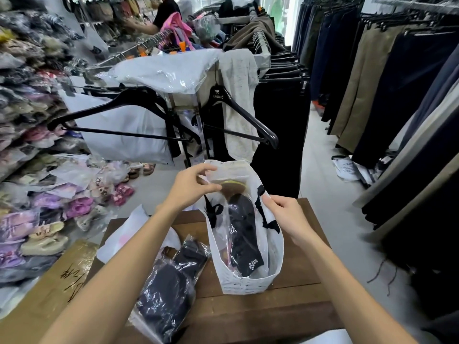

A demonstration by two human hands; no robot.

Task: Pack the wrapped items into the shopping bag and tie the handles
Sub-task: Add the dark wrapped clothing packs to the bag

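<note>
Lying nearest on the wooden surface (293, 316), a wrapped dark item (166, 291) waits beside the white shopping bag (248, 276), probably next in line. The bag stands upright on the surface, mouth open. The right hand (288, 217) pinches the bag's near rim by a black handle (263, 214), its fingers closed on the plastic, seemingly to keep the mouth wide. The left hand (193, 187) grips the top of a clear packet of black socks (242, 234), lowering it inside. Beyond hang empty black hangers (233, 112) and trousers on racks (387, 70).
</note>
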